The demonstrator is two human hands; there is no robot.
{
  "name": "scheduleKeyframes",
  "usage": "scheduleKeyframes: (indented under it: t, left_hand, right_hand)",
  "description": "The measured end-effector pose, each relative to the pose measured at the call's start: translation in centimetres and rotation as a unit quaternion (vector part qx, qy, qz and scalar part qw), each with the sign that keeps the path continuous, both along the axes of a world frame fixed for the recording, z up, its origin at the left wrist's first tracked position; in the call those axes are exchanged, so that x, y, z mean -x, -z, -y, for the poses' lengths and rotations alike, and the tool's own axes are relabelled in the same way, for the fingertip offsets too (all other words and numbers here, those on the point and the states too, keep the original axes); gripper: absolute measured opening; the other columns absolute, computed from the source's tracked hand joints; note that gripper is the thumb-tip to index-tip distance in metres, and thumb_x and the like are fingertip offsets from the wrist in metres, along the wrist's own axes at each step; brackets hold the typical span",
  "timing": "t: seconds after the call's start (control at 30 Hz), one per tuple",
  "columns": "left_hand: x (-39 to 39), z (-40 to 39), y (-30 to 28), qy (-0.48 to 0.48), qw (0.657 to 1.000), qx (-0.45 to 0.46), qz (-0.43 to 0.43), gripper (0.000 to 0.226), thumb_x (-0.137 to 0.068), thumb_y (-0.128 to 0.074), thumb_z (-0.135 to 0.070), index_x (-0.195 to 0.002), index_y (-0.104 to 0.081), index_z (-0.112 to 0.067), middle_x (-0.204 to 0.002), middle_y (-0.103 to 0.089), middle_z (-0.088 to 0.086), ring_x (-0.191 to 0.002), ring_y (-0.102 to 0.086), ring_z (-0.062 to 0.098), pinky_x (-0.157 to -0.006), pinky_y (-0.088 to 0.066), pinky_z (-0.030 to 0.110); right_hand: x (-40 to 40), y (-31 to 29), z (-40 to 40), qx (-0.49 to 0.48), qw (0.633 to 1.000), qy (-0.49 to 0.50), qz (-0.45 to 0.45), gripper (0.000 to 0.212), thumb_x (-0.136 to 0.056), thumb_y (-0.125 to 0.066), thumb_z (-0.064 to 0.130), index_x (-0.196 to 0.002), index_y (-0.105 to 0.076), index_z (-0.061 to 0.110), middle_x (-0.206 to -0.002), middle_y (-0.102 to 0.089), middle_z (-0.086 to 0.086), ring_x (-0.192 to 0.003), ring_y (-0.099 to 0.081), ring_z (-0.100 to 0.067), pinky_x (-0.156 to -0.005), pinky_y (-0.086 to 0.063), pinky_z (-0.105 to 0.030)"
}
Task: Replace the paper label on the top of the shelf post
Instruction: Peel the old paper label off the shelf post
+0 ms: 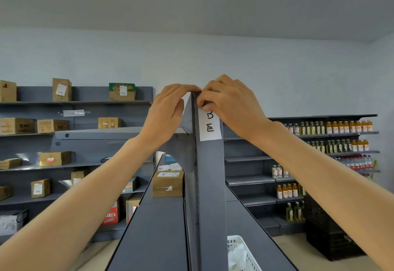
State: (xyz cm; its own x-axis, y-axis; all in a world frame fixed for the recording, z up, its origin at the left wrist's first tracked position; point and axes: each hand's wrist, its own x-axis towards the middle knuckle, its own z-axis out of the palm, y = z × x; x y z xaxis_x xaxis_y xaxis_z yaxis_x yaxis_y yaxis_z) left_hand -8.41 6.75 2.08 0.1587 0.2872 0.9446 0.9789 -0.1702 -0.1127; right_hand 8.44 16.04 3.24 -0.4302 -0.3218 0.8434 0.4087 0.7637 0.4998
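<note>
Label: I see a white rectangular paper label (210, 126) with black handwritten marks stuck on the right-facing side of the tall dark-grey metal shelf post (210, 185), right at its top end. Its lower edge sits free of my fingers; its upper edge is under my right hand.

Right hand: my right hand (230, 104) is curled over the post top from the right, fingertips pressed onto the upper edge of the label and the post cap. Pinching or only pressing, I cannot tell.

Left hand: my left hand (168, 110) wraps the post top from the left, fingers hooked over the cap and touching the right hand's fingertips, thumb down the left face. Closed on the post, not on the paper.

Near: white plastic lattice basket (245, 253) low beside the post's right side, pale contents inside.

Left of post: brown cardboard box (168, 183) on the grey shelf deck just past my left forearm; more cartons on the far left wall shelving (85, 102).

Right far: rows of orange and green drink bottles (332, 127) on dark shelves; black stacked crates (328, 228) on the floor below them.

Obstruction: my own hands cover the post cap and the label's top strip.
</note>
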Motion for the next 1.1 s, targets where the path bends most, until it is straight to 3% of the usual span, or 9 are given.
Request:
scheduleKeyframes:
  t: [0.1,0.43,0.63,0.77,1.1]
  left_hand:
    - [0.0,-0.3,0.0,0.010,1.000,-0.013,0.005,0.047,-0.091,-0.038,0.008,-0.125,-0.059,-0.014,-0.127,-0.062,0.000,-0.123,-0.048,0.012,-0.102,-0.025,0.005]
    - [0.2,-0.7,-0.1,0.002,0.999,-0.051,-0.015,0.046,-0.086,-0.037,0.006,-0.118,-0.063,-0.013,-0.113,-0.067,0.005,-0.115,-0.052,0.025,-0.098,-0.043,0.043]
    - [0.3,-0.8,-0.1,-0.001,0.999,-0.050,-0.013,0.048,-0.085,-0.035,0.002,-0.120,-0.062,-0.015,-0.114,-0.066,0.004,-0.116,-0.050,0.025,-0.097,-0.042,0.043]
    - [0.3,-1.0,0.0,0.001,0.998,-0.054,-0.012,0.048,-0.085,-0.034,0.002,-0.121,-0.061,-0.015,-0.116,-0.066,0.004,-0.116,-0.050,0.024,-0.096,-0.042,0.041]
    - [0.3,-1.7,0.5,0.026,0.996,-0.080,-0.006,0.048,-0.083,-0.035,0.004,-0.120,-0.061,-0.012,-0.117,-0.066,0.006,-0.115,-0.052,0.025,-0.096,-0.044,0.042]
  right_hand:
    - [0.1,0.3,0.0,0.009,1.000,0.003,-0.016,0.010,-0.084,-0.076,0.012,-0.091,-0.074,0.019,-0.093,-0.072,0.002,-0.090,-0.063,-0.023,-0.069,-0.052,-0.036]
    - [0.8,0.0,1.1,0.026,0.999,0.032,-0.025,0.009,-0.083,-0.076,0.010,-0.085,-0.070,0.017,-0.090,-0.068,0.000,-0.086,-0.060,-0.023,-0.068,-0.051,-0.036]
    - [0.2,-0.5,1.5,-0.006,0.996,0.080,0.026,0.014,-0.079,-0.078,0.008,-0.079,-0.068,0.018,-0.099,-0.065,-0.002,-0.088,-0.059,-0.025,-0.068,-0.048,-0.039]
    - [-0.2,-0.6,1.5,0.062,0.997,0.040,-0.004,0.016,-0.086,-0.072,0.010,-0.097,-0.067,0.021,-0.104,-0.064,0.001,-0.092,-0.057,-0.021,-0.078,-0.048,-0.037]
    - [0.2,-0.9,2.3,0.080,0.994,0.074,0.022,0.015,-0.092,-0.065,0.008,-0.095,-0.069,0.022,-0.098,-0.066,0.003,-0.094,-0.056,-0.019,-0.072,-0.041,-0.027]
